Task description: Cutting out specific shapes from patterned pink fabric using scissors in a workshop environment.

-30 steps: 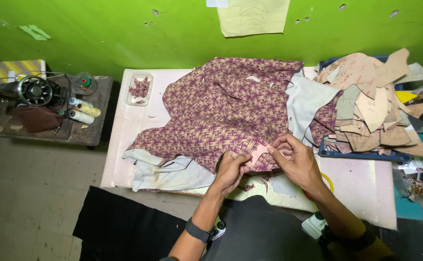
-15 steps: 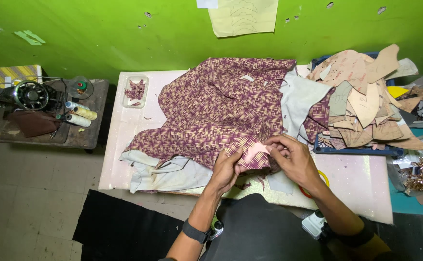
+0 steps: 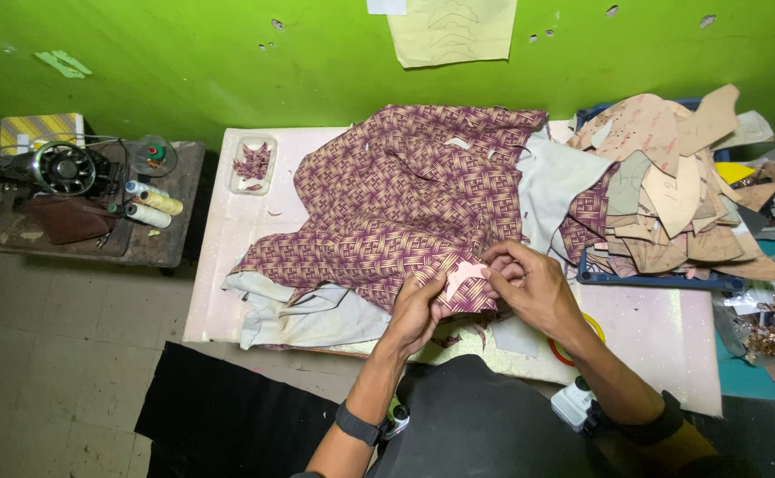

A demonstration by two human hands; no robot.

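Two bare hands at the near edge of a white worktable (image 3: 228, 265): left hand (image 3: 418, 305) and right hand (image 3: 529, 283) each pinching a small pale pink cut-out piece (image 3: 463, 276) held between them against the purple-and-cream woven-pattern fabric (image 3: 405, 204), which lies spread over the table. Right of it, a blue tray (image 3: 662, 281) heaped with tan card patterns (image 3: 671, 168). Left side table: black sewing machine (image 3: 51, 166), thread spools (image 3: 150, 205).
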